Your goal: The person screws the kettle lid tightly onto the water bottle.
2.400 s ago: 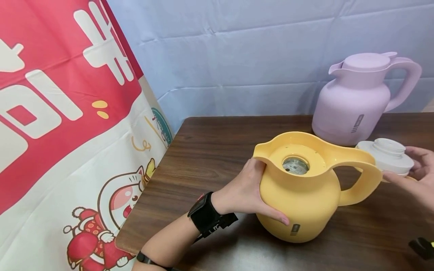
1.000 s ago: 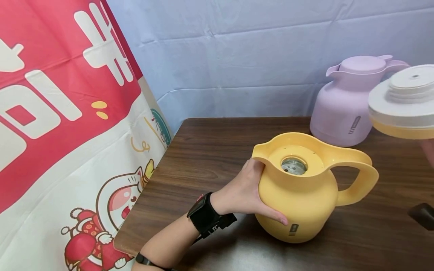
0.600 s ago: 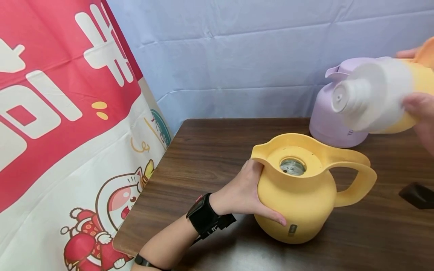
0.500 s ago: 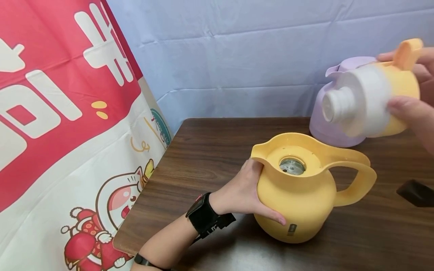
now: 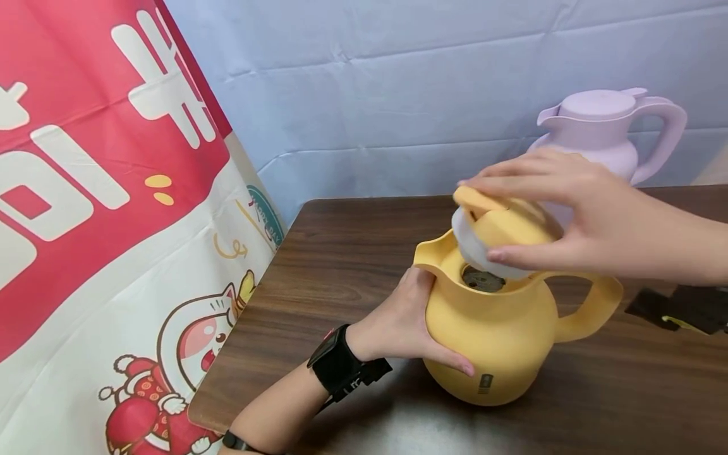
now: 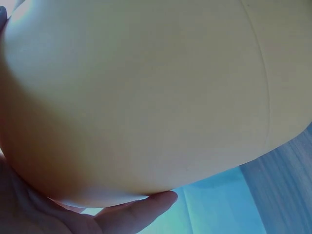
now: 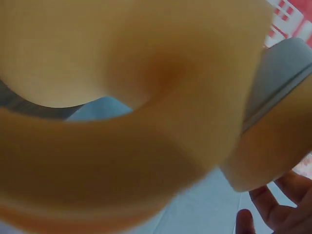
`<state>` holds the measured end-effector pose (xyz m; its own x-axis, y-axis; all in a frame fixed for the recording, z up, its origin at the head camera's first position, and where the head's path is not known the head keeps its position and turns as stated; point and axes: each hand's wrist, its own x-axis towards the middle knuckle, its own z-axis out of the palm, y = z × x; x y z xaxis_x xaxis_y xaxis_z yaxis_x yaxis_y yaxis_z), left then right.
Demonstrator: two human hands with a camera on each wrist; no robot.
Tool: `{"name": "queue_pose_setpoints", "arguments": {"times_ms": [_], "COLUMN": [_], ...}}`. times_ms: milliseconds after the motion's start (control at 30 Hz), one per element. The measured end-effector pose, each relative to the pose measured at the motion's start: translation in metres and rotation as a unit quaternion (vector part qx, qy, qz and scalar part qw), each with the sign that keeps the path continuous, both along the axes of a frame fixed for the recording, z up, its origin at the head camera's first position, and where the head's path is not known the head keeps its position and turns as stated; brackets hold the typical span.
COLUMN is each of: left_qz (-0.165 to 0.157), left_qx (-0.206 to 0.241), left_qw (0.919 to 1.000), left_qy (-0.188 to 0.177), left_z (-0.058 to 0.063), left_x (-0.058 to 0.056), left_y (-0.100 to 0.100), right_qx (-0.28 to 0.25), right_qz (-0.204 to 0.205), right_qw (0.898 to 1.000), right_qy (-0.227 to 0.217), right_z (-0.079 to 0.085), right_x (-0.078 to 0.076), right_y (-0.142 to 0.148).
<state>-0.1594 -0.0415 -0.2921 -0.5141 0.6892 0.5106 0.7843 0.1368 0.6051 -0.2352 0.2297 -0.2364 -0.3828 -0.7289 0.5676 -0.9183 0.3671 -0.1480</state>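
A yellow vacuum jug (image 5: 495, 341) stands upright on the wooden table, its round inner opening (image 5: 483, 279) partly showing. My left hand (image 5: 406, 322) grips the jug's belly from the left, thumb across the front; in the left wrist view the jug's smooth wall (image 6: 146, 97) fills most of the picture. Over the mouth my right hand (image 5: 580, 215) holds the yellow and white lid (image 5: 512, 224) by its sides, tilted, with its white underside towards the opening. Whether lid and rim touch, I cannot tell. Close to the right wrist camera, the jug's handle (image 7: 97, 165) looms blurred.
Behind the right hand stands a lilac jug (image 5: 597, 136) with its lid on, partly covered by that hand. A pale blue cloth (image 5: 398, 95) hangs behind the table (image 5: 352, 253). A red and white printed cloth (image 5: 74, 208) hangs along the left side.
The right hand has lifted the lid from the table's right side, turned it over so its white part faces down, and carried it left over the jug. The left hand keeps its grip.
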Motion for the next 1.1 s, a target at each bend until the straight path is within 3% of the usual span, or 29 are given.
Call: {"name": "queue_pose_setpoints", "arguments": {"times_ms": [100, 200, 433, 633, 933, 1100], "left_qz": [0.006, 0.013, 0.006, 0.001, 0.007, 0.014], "left_qx": [-0.004, -0.004, -0.002, -0.006, -0.007, -0.012], "left_qw": [1.0000, 0.9999, 1.0000, 1.0000, 0.9999, 0.9998], "left_qy": [0.000, 0.003, 0.002, -0.007, 0.006, 0.001], "left_z": [-0.001, -0.002, -0.001, 0.000, 0.000, -0.001], "left_x": [0.000, 0.001, 0.001, 0.000, -0.001, 0.001], "left_y": [0.001, 0.000, -0.001, -0.001, -0.001, -0.001], "right_qx": [0.019, 0.034, 0.064, 0.084, 0.103, 0.104], "right_qz": [-0.042, -0.059, -0.062, -0.080, -0.069, -0.071], "right_qw": [0.999, 0.998, 0.996, 0.993, 0.992, 0.992], "right_qy": [0.000, 0.004, 0.020, 0.009, 0.014, -0.005], "right_z": [0.031, 0.038, 0.034, 0.032, 0.032, 0.027], "right_x": [0.048, 0.060, 0.063, 0.065, 0.062, 0.062], "right_y": [-0.035, -0.048, -0.061, -0.062, -0.067, -0.068]}}
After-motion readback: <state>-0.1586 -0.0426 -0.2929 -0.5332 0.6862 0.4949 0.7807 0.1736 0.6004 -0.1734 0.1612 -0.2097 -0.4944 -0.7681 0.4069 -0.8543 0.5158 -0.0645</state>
